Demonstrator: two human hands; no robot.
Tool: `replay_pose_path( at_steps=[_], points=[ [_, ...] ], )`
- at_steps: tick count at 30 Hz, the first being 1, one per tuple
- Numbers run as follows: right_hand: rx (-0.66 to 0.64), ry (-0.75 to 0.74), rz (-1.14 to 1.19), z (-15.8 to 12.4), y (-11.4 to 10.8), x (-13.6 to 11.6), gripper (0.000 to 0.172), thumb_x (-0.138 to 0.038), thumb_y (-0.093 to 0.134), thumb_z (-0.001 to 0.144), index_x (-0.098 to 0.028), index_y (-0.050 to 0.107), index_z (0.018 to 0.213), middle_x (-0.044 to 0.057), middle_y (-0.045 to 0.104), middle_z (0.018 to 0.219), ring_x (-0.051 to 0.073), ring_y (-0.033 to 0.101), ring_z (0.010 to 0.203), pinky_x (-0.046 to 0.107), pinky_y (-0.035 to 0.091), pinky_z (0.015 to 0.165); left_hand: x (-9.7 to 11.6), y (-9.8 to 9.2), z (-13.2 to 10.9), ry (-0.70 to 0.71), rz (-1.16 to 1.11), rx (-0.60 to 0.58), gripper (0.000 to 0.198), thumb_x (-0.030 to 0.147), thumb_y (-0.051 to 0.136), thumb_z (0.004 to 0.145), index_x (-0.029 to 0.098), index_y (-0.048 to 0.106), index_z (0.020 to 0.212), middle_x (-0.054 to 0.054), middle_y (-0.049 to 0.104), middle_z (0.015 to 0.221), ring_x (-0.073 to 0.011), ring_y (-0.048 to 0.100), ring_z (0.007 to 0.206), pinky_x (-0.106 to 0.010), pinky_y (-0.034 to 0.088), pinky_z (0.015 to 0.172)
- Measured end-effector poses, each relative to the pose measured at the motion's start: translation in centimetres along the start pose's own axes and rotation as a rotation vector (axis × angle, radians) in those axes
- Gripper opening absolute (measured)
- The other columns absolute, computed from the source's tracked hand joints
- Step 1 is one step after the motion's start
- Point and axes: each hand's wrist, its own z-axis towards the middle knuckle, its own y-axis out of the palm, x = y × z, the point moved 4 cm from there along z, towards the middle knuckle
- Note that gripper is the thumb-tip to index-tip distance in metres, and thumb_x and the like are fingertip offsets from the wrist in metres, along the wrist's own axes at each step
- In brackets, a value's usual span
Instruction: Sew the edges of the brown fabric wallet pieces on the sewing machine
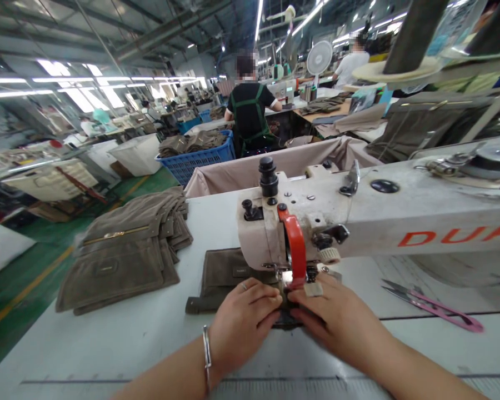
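Note:
An olive-brown fabric piece point(225, 269) with a small label lies under the head of a white sewing machine point(262, 233). My left hand point(248, 311), with a ring and a silver bangle, pinches the piece's near edge just left of the needle area. Close by on the right, my right hand point(337, 311) has its fingers closed on the same edge, partly behind the red guard point(295, 250). A light-coloured strip, perhaps tape, is around one right finger. The fingertips and guard hide the needle and part of the fabric.
A stack of olive fabric pieces point(125, 250) with zippers lies left on the table. Pink-handled thread snips point(437, 308) lie at right. Behind the machine are a cloth-lined bin point(275, 161), a blue crate point(200, 161) and a seated person point(250, 111) facing away.

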Motion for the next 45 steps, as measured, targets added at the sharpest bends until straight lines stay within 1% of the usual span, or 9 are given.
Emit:
replay_pose_path(
  at_steps=[2, 5, 13, 19, 22, 28, 35, 40, 45],
  points=[
    [-0.008, -0.020, 0.064, -0.1, 0.5, -0.4, 0.017, -0.016, 0.054, 0.089, -0.022, 0.062, 0.104, 0.004, 0.064, 0.097, 0.021, 0.055, 0.091, 0.035, 0.045, 0.080, 0.2, 0.1, -0.1, -0.028, -0.017, 0.034, 0.013, 0.016, 0.058, 0.090, 0.018, 0.066, 0.100, -0.002, 0.071, 0.101, -0.0165, 0.064, 0.091, -0.033, 0.049, 0.088],
    [0.032, -0.034, 0.074, -0.1, 0.5, -0.6, 0.017, -0.015, 0.054, 0.090, -0.021, 0.064, 0.102, 0.004, 0.066, 0.093, 0.021, 0.057, 0.090, 0.036, 0.047, 0.079, 0.1, 0.2, -0.2, -0.065, -0.041, 0.065, 0.011, 0.017, 0.058, 0.090, 0.019, 0.067, 0.096, -0.001, 0.071, 0.098, -0.0166, 0.064, 0.089, -0.033, 0.050, 0.086],
    [0.066, -0.034, 0.028, 0.6, 0.2, -0.4, 0.018, -0.015, 0.051, 0.091, -0.021, 0.066, 0.098, 0.005, 0.066, 0.093, 0.020, 0.058, 0.083, 0.034, 0.050, 0.073, -0.7, 0.2, 1.3, -0.114, -0.078, 0.032, 0.013, 0.019, 0.058, 0.091, 0.021, 0.070, 0.090, 0.001, 0.072, 0.093, -0.0153, 0.065, 0.087, -0.030, 0.051, 0.085],
    [0.115, -0.045, -0.028, 1.1, 0.2, 0.0, 0.022, -0.013, 0.051, 0.089, -0.020, 0.065, 0.104, 0.007, 0.066, 0.094, 0.022, 0.058, 0.087, 0.035, 0.051, 0.075, -1.6, 0.6, 1.9, -0.121, -0.019, 0.076, 0.009, 0.013, 0.067, 0.083, 0.022, 0.070, 0.084, 0.002, 0.073, 0.088, -0.0165, 0.066, 0.085, -0.031, 0.051, 0.085],
    [0.126, -0.038, -0.045, 1.0, 0.4, 0.1, 0.019, -0.014, 0.051, 0.090, -0.019, 0.066, 0.101, 0.008, 0.065, 0.095, 0.022, 0.057, 0.089, 0.035, 0.051, 0.077, -1.8, 0.6, 1.9, -0.133, -0.017, 0.092, 0.009, 0.013, 0.070, 0.079, 0.021, 0.069, 0.084, 0.001, 0.072, 0.088, -0.0173, 0.066, 0.084, -0.031, 0.051, 0.084],
    [0.135, -0.049, -0.072, 0.9, 0.7, 0.2, 0.017, -0.013, 0.052, 0.089, -0.018, 0.066, 0.097, 0.009, 0.064, 0.092, 0.021, 0.057, 0.088, 0.033, 0.051, 0.075, -2.2, 0.7, 1.8, -0.157, -0.023, 0.087, 0.010, 0.012, 0.071, 0.078, 0.021, 0.067, 0.080, 0.002, 0.072, 0.087, -0.0174, 0.066, 0.083, -0.032, 0.050, 0.084],
    [0.153, -0.067, -0.102, 1.2, 0.7, 0.3, 0.019, -0.010, 0.050, 0.089, -0.017, 0.064, 0.100, 0.009, 0.065, 0.095, 0.022, 0.057, 0.088, 0.033, 0.050, 0.076, -3.5, 1.9, 1.4, -0.175, -0.021, 0.043, 0.008, 0.016, 0.067, 0.082, 0.023, 0.067, 0.084, 0.002, 0.072, 0.087, -0.0200, 0.065, 0.086, -0.037, 0.049, 0.086],
    [0.145, -0.018, -0.121, 1.2, 0.9, 0.6, 0.018, -0.013, 0.050, 0.090, -0.016, 0.064, 0.101, 0.009, 0.065, 0.093, 0.022, 0.058, 0.086, 0.034, 0.051, 0.074, -3.5, 1.7, 1.8, -0.189, -0.014, 0.043, 0.005, 0.017, 0.068, 0.082, 0.023, 0.068, 0.081, 0.000, 0.072, 0.086, -0.0212, 0.065, 0.087, -0.037, 0.050, 0.084],
    [0.151, 0.000, -0.134, 1.2, 1.1, 0.7, 0.017, -0.013, 0.050, 0.090, -0.018, 0.065, 0.095, 0.008, 0.064, 0.087, 0.022, 0.059, 0.083, 0.034, 0.051, 0.073, -3.3, 1.4, 2.1, -0.195, 0.000, 0.027, 0.006, 0.016, 0.069, 0.080, 0.022, 0.069, 0.080, 0.000, 0.072, 0.082, -0.0215, 0.065, 0.084, -0.037, 0.051, 0.081]
  ],
)
